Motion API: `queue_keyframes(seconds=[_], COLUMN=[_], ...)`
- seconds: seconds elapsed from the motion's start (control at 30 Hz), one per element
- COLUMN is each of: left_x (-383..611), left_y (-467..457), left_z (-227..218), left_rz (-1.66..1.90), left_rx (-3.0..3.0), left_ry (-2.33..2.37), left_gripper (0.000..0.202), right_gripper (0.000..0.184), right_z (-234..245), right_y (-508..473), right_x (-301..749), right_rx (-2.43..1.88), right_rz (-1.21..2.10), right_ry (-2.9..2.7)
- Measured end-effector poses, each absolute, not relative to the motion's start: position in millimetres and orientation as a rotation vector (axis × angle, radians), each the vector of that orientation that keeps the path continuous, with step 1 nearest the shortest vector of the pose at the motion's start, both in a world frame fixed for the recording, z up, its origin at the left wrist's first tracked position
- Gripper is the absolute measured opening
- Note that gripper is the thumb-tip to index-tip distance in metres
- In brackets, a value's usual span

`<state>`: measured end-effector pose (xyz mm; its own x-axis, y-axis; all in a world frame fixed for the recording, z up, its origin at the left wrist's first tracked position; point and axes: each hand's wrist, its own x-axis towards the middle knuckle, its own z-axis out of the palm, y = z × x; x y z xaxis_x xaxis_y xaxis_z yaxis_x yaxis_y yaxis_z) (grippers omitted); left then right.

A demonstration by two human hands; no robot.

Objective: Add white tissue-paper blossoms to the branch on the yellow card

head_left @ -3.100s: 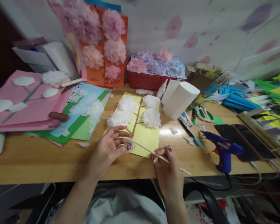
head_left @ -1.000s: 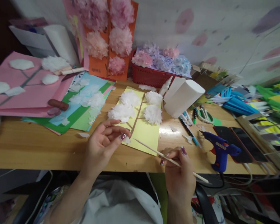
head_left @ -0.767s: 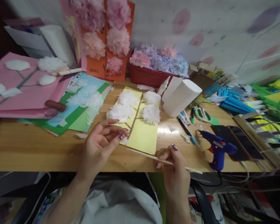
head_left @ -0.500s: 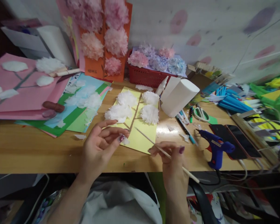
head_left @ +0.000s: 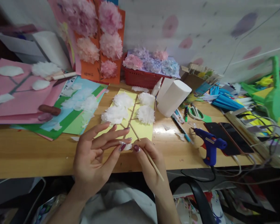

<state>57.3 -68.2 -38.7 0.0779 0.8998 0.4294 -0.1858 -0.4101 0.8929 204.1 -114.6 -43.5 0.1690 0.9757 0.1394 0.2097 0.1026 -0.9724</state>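
Observation:
My left hand (head_left: 93, 152) pinches a small piece of white tissue paper (head_left: 127, 146) between thumb and fingertips, over the front edge of a yellow card (head_left: 146, 132). My right hand (head_left: 151, 160) grips a thin wooden stick (head_left: 156, 170), its narrow end pointing away over the card. The fingertips of both hands are close together at the tissue; I cannot tell whether the right ones touch it. On the card, a brown branch drawing (head_left: 133, 109) runs between white tissue flowers (head_left: 146, 114).
A blue glue gun (head_left: 210, 143), phones (head_left: 235, 137), scissors (head_left: 196, 112) and pens lie right. Behind the card stand a white paper roll (head_left: 174, 98) and a red basket (head_left: 140, 77) of tissue flowers. Coloured paper sheets (head_left: 72, 123) and a pink card (head_left: 25, 105) lie left.
My right hand has moved left and inward, bringing its fingertips beside the left hand's tissue. The stick now points more steeply away from me. The view has shifted slightly.

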Motion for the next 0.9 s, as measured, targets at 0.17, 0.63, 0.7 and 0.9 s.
queue_keyframes(seconds=[0.17, 0.63, 0.7, 0.9], left_x=[60.9, 62.4, 62.6, 65.0], left_y=[-71.0, -75.2, -73.1, -67.8], left_z=[-39.1, -31.9, -32.1, -31.1], left_rz=[1.459, 1.403, 1.401, 1.287], left_rx=[1.459, 1.343, 1.288, 1.144], left_ry=[0.748, 0.923, 0.941, 0.933], left_gripper=[0.051, 0.04, 0.039, 0.044], right_gripper=[0.029, 0.025, 0.025, 0.025], right_z=[-38.6, -48.6, -50.4, -51.6], right_y=[-116.5, -115.8, -115.8, -112.4], right_x=[201.4, 206.4, 207.8, 207.6], right_rx=[-1.286, -1.274, -1.283, -1.318], right_rz=[0.93, 1.019, 1.004, 0.806], right_ry=[-1.235, -1.106, -1.1, -1.199])
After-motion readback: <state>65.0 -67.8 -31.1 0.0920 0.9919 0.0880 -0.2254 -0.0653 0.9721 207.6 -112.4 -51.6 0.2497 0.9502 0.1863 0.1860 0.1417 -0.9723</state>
